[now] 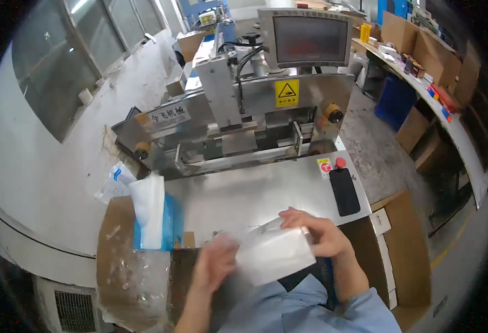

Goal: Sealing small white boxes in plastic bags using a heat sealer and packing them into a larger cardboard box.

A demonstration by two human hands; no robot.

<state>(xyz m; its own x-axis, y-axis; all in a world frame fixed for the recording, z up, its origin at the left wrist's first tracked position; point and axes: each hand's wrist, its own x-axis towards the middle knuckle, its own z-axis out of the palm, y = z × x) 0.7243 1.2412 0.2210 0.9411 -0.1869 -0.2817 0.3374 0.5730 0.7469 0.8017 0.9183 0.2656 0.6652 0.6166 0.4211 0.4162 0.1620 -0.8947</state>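
- The white carton [277, 256] is in front of your body, raised at the near edge of the steel desk [244, 194]; if it slips, it could fall to your lap.
- Your right hand [326, 236] has its grip closed on the carton's right end. If you press too strongly, I think the walls may dent.
- Your left hand [216, 261] is blurred at the left end; I cannot tell how far its grip is open, or whether it touches. Without its support, the carton could turn in the right grip.
- The smartphone [344, 191] lies on the desk at right, just beside the red button [340, 162]. A wide swing of your right arm could push the phone or hit this button.
- At left, the blue packet [173, 219] stands near the desk's corner; your elbow could tip it into the open cardboard box [113, 222].
- Beyond, the machine [327, 91] bears a yellow warning sign [286, 93]; fingers put under its grey column [219, 91] could perhaps be pinched.
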